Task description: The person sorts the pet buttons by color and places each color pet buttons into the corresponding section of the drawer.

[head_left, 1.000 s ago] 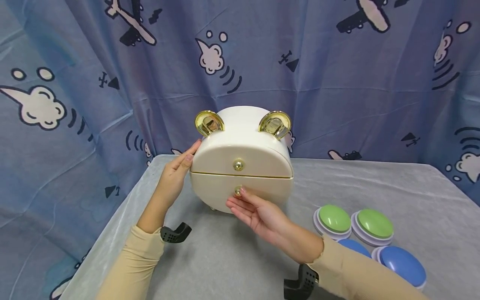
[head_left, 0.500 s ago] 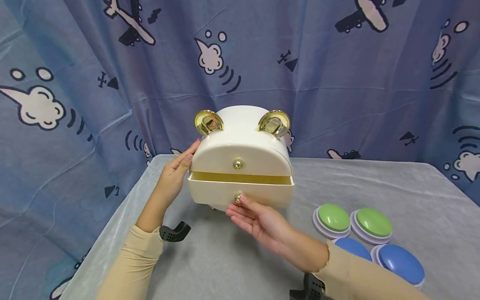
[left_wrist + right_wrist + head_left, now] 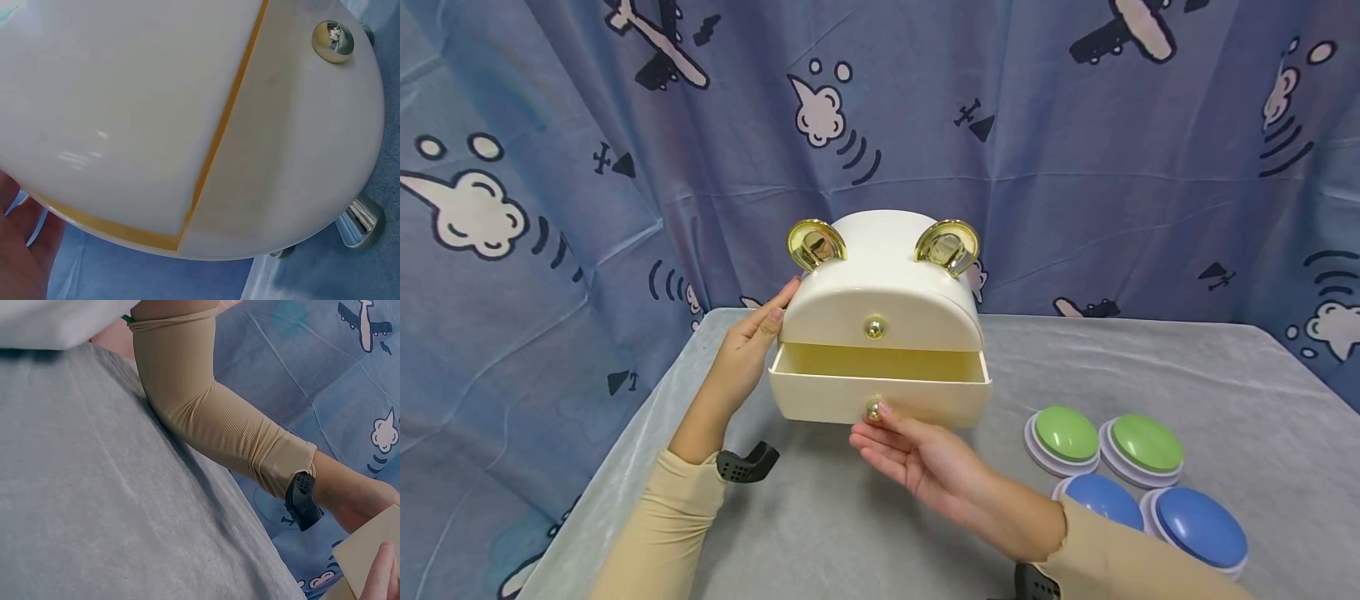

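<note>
A glossy white rounded drawer box (image 3: 887, 275) with two gold ears stands on the table in the head view. Its upper drawer is closed; the lower drawer (image 3: 820, 398) is pulled partway out, showing its cream inside. My right hand (image 3: 932, 467) pinches that drawer's gold knob (image 3: 872, 410) between thumb and forefinger, the other fingers extended below. Against the box's left side rests my left hand (image 3: 741, 358), fingers straight and pointing up along it. The left wrist view shows the left hand's fingers (image 3: 28, 237) at the box's edge. A drawer corner (image 3: 372, 547) shows in the right wrist view.
Right of the box stand two green dome buttons (image 3: 1067, 434) on white bases, with two blue dome buttons (image 3: 1201, 527) nearer me, one partly behind my right sleeve. A grey cloth covers the table (image 3: 790, 533). A blue patterned curtain (image 3: 910, 100) hangs behind.
The lower drawer has gone from closed to partly out, moving toward me with the right hand on its knob. The left hand has stayed against the box's side.
</note>
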The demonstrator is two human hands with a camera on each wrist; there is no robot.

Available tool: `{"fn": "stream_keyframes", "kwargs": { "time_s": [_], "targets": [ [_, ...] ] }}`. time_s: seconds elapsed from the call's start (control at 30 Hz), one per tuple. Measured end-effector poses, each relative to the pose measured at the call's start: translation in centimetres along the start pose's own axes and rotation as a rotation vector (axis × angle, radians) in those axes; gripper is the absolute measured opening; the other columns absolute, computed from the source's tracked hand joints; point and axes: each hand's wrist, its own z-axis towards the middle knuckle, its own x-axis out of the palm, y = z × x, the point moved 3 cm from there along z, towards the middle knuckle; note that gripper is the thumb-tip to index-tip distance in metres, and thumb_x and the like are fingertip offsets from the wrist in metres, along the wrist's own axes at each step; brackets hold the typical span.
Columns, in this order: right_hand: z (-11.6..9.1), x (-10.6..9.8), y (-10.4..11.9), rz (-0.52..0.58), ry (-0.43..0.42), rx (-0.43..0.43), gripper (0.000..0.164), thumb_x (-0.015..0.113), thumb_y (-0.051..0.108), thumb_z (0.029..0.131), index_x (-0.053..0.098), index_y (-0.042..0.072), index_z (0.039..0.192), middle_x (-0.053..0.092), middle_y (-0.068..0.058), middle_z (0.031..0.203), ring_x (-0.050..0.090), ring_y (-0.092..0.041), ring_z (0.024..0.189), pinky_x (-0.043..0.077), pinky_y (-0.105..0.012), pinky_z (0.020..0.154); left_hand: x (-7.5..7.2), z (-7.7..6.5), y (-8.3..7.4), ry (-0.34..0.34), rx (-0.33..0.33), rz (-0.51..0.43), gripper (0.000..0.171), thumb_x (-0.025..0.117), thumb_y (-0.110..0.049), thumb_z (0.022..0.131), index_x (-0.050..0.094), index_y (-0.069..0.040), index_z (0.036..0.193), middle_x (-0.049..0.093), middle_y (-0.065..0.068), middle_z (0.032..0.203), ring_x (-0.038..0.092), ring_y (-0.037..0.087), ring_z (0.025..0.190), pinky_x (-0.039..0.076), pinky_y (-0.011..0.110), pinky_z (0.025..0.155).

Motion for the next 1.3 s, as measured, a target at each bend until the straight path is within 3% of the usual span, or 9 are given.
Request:
{"fn": "stream_keyframes", "kwargs": {
  "time_s": [1.3],
  "targets": [
    [-1.9,-0.1,-1.3,0.01,0.065,0.031,0.015,0.057,0.024,0.102,0.066,0.012,0.101,0.076,-0.004,0.099,0.073,-0.013,0.098,0.056,-0.024,0.094,0.1,0.0,-0.2,-0.004,0.032,-0.02,0.047,0.035,-0.032,0.109,0.042,-0.012,0.152,0.038,-0.001,0.159,0.031,0.014,0.15,0.022,0.036,0.126]
  ]
}}
